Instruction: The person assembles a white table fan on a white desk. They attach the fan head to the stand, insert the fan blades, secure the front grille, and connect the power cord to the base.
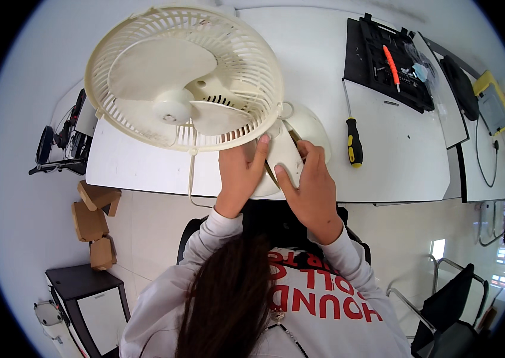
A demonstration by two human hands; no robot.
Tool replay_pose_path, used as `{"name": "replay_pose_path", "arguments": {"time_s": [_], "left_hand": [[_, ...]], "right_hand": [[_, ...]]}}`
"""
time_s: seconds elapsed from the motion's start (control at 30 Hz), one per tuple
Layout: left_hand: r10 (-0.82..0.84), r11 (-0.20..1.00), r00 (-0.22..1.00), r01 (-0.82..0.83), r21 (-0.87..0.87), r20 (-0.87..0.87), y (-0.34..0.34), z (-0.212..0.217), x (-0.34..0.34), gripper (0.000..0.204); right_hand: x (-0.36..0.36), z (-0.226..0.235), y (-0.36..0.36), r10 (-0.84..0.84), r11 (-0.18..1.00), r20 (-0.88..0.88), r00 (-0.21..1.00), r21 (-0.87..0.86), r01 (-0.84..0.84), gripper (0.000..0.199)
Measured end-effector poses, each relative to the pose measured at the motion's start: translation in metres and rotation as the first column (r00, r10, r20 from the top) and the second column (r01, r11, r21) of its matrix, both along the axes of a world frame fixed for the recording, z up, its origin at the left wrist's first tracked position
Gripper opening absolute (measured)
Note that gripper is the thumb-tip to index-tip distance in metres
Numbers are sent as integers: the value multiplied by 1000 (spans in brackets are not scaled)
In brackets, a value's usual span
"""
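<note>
A cream electric fan (163,71) lies on the white table, with its blades facing up and no grille over them. Its neck cover (284,154) stands slightly apart from the neck, with dark gaps along both sides. My left hand (240,174) grips the neck from the left, thumb on the cover's upper edge; its other fingers are hidden beneath the fan. From the right, my right hand (313,190) holds the cover, thumb on its lower part and fingertips at the right gap. Behind that hand is the round fan base (313,128).
A yellow-and-black screwdriver (354,140) lies right of the fan on the table (401,161). Farther back sits an open black tool case (378,74) with an orange tool (391,65) on it. The fan's cord (191,179) hangs over the front edge. Cardboard boxes (90,221) are on the floor, left.
</note>
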State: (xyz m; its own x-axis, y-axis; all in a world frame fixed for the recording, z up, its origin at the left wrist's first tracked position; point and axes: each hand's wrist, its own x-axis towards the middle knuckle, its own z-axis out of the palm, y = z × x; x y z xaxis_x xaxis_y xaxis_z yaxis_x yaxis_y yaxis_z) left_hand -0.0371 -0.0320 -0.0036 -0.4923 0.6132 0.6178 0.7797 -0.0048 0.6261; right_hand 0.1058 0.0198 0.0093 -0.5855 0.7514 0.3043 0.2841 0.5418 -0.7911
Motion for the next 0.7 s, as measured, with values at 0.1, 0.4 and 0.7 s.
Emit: {"name": "replay_pose_path", "arguments": {"time_s": [0.1, 0.4, 0.7], "left_hand": [[-190, 981, 920, 168, 95, 341, 4, -6, -5, 32], [-397, 906, 715, 407, 120, 576, 16, 0, -28, 34], [-239, 944, 817, 321, -70, 524, 18, 5, -26, 35]], "right_hand": [[3, -2, 0, 25, 998, 38, 999, -60, -23, 56], [2, 0, 2, 69, 976, 96, 993, -210, -48, 56], [-4, -21, 4, 78, 922, -171, 982, -362, -136, 56]]}}
